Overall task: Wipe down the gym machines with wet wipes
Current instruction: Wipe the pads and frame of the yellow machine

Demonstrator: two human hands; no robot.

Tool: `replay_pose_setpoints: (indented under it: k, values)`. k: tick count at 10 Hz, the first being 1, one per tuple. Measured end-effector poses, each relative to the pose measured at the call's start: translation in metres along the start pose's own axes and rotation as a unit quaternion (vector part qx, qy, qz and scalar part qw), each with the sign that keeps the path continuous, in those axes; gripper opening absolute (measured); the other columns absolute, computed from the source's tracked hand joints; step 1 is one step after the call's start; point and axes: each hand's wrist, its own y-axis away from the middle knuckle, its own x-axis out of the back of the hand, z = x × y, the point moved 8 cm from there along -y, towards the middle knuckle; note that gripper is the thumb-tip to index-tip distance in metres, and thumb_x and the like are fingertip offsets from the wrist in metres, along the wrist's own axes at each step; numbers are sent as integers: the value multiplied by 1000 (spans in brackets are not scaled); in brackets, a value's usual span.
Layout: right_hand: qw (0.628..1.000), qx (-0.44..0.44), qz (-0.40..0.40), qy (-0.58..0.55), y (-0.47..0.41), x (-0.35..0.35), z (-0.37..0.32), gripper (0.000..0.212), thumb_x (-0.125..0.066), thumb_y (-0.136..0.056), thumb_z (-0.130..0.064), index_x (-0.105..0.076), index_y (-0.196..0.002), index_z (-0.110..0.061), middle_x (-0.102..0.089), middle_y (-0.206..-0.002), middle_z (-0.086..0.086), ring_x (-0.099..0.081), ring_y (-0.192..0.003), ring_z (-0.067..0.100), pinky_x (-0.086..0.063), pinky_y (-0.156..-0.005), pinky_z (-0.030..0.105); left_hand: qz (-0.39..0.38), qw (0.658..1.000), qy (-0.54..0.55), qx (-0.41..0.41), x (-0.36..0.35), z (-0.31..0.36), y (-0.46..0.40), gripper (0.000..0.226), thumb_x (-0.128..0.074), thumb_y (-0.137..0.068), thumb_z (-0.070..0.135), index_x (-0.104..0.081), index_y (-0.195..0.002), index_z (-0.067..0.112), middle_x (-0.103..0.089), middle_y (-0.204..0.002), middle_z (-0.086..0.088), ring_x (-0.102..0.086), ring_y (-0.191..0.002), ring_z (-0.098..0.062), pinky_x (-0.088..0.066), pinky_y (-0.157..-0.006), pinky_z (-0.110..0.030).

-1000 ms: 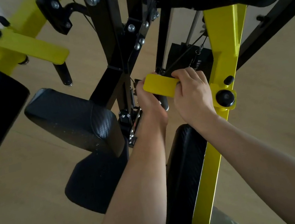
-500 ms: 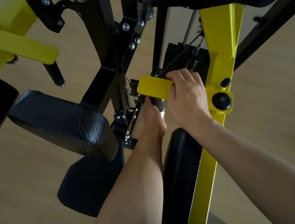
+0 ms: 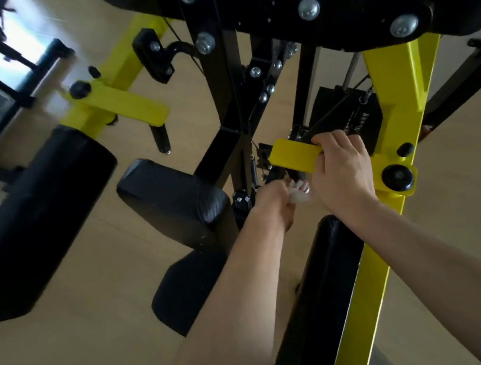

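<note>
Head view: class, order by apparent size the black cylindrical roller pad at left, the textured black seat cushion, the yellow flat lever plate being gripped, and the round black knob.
1. Black cylindrical roller pad, though nearness exaggerates it
2. Textured black seat cushion
3. Yellow flat lever plate
4. Round black knob

Left hand (image 3: 271,205) fingers hidden under the yellow plate (image 3: 293,156); only a scrap of white wipe (image 3: 299,196) shows, rest covered. Handle below plate mostly hidden by right hand (image 3: 342,171). Top-left bkgd blurred, can't ID. Black pad (image 3: 26,224) cut off at left edge; both forearms cut off at bottom.
</note>
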Motion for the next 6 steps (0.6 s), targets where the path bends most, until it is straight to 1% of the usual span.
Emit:
replay_pose_setpoints:
  k: [1,2,3,4,5,6]
  values:
    - [999,-11,-13,-34,0,5,-2,41,-47,-99,-6,-57,-139,-8,-59,-137,13,-47,-124,36,-38,-104,42,-22,992,-94,-79,1,32,68,39,-54,-99,8,-56,-136,-2,-61,-108,-9,-59,-98,-24,-50,-100,-41]
    - [995,-29,7,-97,6,17,-9,42,-47,-97,-4,-56,-138,-6,-60,-134,14,-51,-123,34,-41,-100,37,-52,950,-205,-228,13,64,119,31,-45,-101,4,-61,-127,5,-66,-101,-8,-61,-84,-15,-52,-78,-28]
    - [982,-33,68,-175,28,31,-33,35,-49,-99,-6,-59,-132,-7,-63,-127,10,-59,-113,22,-38,-84,6,-74,795,-345,-493,33,104,201,26,-43,-104,6,-60,-122,8,-61,-103,-3,-56,-72,-9,-46,-59,-20]
    - [953,-69,89,-282,58,25,-73,29,-48,-101,-8,-63,-125,-14,-66,-120,-1,-60,-111,14,-48,-94,21,-9,593,-447,-670,73,134,229,23,-45,-101,4,-59,-119,2,-59,-110,-6,-57,-80,-16,-45,-65,-23]
    - [934,-62,64,-347,89,5,-125,27,-48,-104,-12,-64,-124,-21,-66,-118,-8,-60,-113,7,-50,-101,35,18,536,-537,-651,120,151,198,24,-45,-101,9,-58,-122,9,-62,-116,-3,-61,-102,-22,-51,-84,-42]
    - [944,-37,42,-326,110,-14,-161,33,-46,-106,-17,-59,-136,-23,-62,-133,-10,-53,-128,6,-46,-110,36,-26,498,-585,-639,154,152,171,28,-45,-106,14,-58,-130,12,-62,-131,-1,-53,-128,-19,-40,-110,-39]
